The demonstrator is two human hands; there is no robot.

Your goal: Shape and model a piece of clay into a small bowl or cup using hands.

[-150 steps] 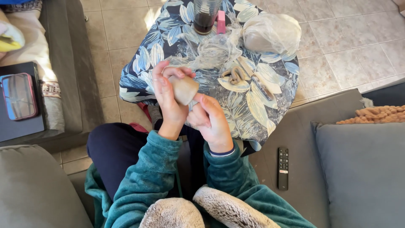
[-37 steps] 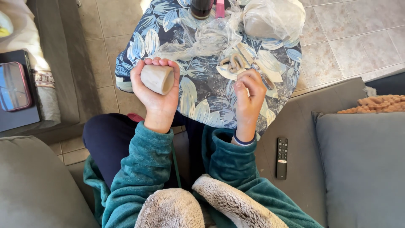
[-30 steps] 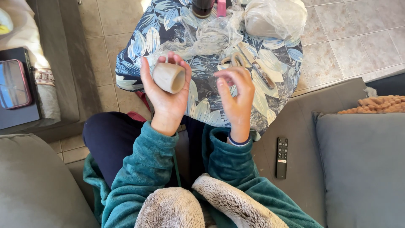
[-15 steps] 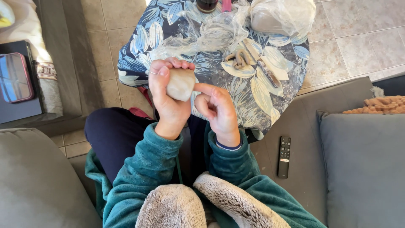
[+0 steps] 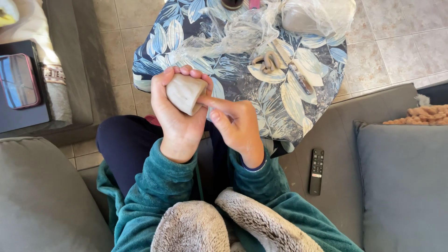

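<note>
My left hand (image 5: pixel 175 119) is wrapped around a small beige clay cup (image 5: pixel 185 92), held tilted above my lap. My right hand (image 5: pixel 235 126) is beside it, its index finger stretched out and pressing on the cup's rim; it holds nothing else. Both arms wear teal fleece sleeves. Just beyond the hands stands a round table with a blue leaf-patterned cloth (image 5: pixel 224 74). On it lie clay coils (image 5: pixel 269 61), a thin tool (image 5: pixel 302 80) and crumpled clear plastic (image 5: pixel 242 32).
A lump of clay in a clear bag (image 5: pixel 308 18) sits at the table's far side. A black remote (image 5: pixel 317 171) lies on the grey sofa to my right, next to a grey cushion (image 5: pixel 401 182). A phone (image 5: pixel 18 80) rests at far left.
My right hand left the table, came back to the cup and now has its index finger on the rim. The left hand has kept hold of the cup throughout.
</note>
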